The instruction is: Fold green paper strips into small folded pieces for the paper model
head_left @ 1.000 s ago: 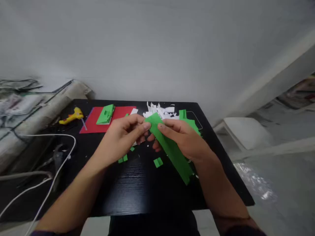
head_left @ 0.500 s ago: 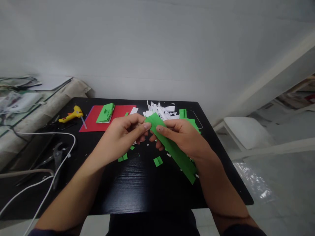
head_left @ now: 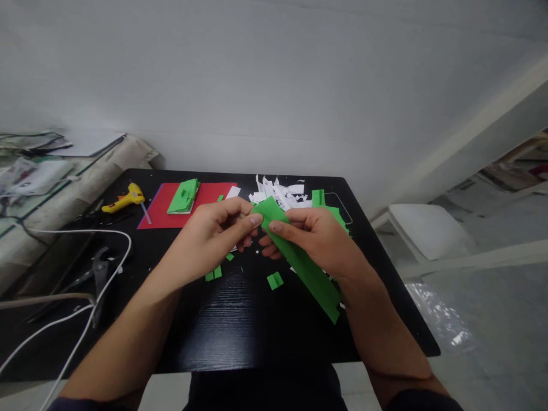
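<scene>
A long green paper strip slants between my hands above the black table, its lower end pointing toward me on the right. My left hand pinches the strip's upper left corner between thumb and fingers. Close beside it, my right hand grips the same strip, thumb on top and fingers beneath. Small cut green paper pieces lie under and around the hands. Behind them is a heap of white paper scraps. More green paper is partly hidden behind my right hand.
A folded green paper piece rests on a red sheet at the back left. Left of that lie a yellow glue gun, pliers and a white cable. A white stool stands right of the table.
My right thumb has shifted slightly left along the strip, toward my left hand. The strip's lower end has dipped a little. My left hand stays in place.
</scene>
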Demonstrator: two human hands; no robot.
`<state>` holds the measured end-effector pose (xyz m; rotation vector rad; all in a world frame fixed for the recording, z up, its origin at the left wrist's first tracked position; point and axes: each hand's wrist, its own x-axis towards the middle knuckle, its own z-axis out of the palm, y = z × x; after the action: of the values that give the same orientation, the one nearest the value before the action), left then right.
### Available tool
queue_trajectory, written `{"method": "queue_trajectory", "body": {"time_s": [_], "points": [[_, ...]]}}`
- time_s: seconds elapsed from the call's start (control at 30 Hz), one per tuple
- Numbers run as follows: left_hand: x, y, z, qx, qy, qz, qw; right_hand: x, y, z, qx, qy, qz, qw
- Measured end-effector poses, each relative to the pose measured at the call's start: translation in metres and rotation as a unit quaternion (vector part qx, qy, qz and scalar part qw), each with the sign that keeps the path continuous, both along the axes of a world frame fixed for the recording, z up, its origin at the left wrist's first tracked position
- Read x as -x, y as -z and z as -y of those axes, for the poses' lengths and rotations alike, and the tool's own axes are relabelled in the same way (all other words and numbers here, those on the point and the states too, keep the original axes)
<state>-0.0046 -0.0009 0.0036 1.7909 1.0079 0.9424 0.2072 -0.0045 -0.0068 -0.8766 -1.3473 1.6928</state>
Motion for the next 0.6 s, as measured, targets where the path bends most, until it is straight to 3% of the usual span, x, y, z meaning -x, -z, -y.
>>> {"method": "queue_trajectory", "body": {"time_s": [0.23,0.6], "points": [[0.0022,0.0023,-0.0018,-0.015,-0.014,0.003,1.000,-0.0035,0.0018,-0.0015,0.018,-0.055,0.003,0.998],[0.0023,0.0017,-0.0017,-0.012,-0.017,-0.015,1.000,0.0009,0.0000,0.0001,0.005,-0.010,0.034,0.999]]}}
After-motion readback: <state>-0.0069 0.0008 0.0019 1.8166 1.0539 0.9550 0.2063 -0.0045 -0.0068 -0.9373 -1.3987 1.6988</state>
